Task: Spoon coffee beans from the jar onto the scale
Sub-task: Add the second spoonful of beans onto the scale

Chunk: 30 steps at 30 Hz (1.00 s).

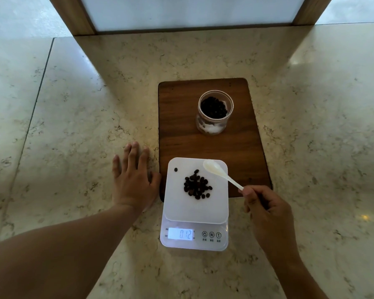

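Your left hand [132, 180] lying flat, open, empty on marble counter [73, 117]; right hand [266, 209] pinching white plastic spoon [219, 172] at handle end, bowl apparently empty over scale [195, 203]. Spoon looking light, slightly flexible; coffee beans [197, 186] rolling easily.

Clear open jar [214, 112] of dark beans upright beyond white scale [195, 201]; bean pile [197, 184] mid-platter; empty white spoon [219, 172] over scale's far-right corner.

A white scale [195, 214] is being shown with a pale blue display [180, 233] glowing on its front. Dark brown, almost black coffee beans [197, 187] are being seen heaped on its white platform. A translucent white spoon [218, 172] is being caught above it. A clear jar [214, 112] is being set off against a dark walnut-brown board [177, 130], with cream, brown-veined marble [95, 104] being seen all around.
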Tool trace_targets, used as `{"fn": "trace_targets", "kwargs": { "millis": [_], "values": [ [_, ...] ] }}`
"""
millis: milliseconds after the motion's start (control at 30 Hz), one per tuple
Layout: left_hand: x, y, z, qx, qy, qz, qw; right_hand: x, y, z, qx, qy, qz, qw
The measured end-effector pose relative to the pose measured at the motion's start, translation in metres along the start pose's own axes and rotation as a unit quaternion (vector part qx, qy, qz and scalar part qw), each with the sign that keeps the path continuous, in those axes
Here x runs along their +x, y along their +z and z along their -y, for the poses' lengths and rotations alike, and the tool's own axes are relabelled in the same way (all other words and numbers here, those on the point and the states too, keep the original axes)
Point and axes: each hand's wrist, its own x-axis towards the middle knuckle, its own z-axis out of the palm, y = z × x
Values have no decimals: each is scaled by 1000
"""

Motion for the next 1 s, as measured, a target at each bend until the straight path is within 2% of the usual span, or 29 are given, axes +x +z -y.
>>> {"fn": "trace_targets", "kwargs": {
  "millis": [133,267,433,600,800,1000],
  "values": [
    [0,-1,-1,-1,1,-1,1000,-8,3,-6,133,81,17,988],
    [-1,-4,-2,1,0,6,1000,-13,-1,-12,156,100,4,983],
    [-2,-6,-4,-2,-1,9,1000,-11,-16,-21,49,91,-101,989],
    [-2,-7,-1,-4,0,5,1000,-15,-17,-34,-54,94,-182,977],
    [-2,-6,-1,-9,-4,1,1000,-17,-8,-44,-141,65,-207,966],
    [-6,-4,2,-15,-7,2,1000,-21,-1,-47,-172,29,-182,968]
  ]
}}
